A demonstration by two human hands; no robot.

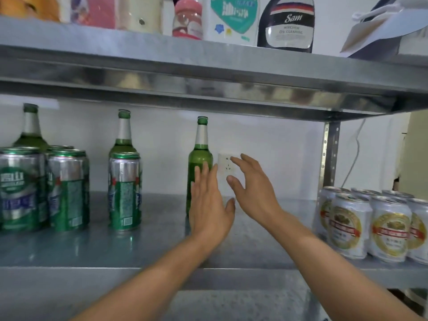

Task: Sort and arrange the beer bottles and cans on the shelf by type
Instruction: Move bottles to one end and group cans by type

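Both open: left hand (209, 205) at green bottle (200, 156), right hand (252, 193) beside.

a black-and-clear plastic cleaner bottle labelled "sam" (287, 26) stands up top. just left of it is a white pouch with a teal shield print (231, 17), then a pink plastic jar (187, 19), a pink packet (97, 10) and, farthest left, something orange and blurred (30, 5). right of the bottle lies a white plastic scoop (370, 31). well below the bottle is a white wall socket (225, 165), and below and right of it a thin white cable (356, 147).

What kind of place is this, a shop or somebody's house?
Probably a home storeroom or pantry: a metal shelf holds beer cans and green bottles, with kitchen cleaner stored above.
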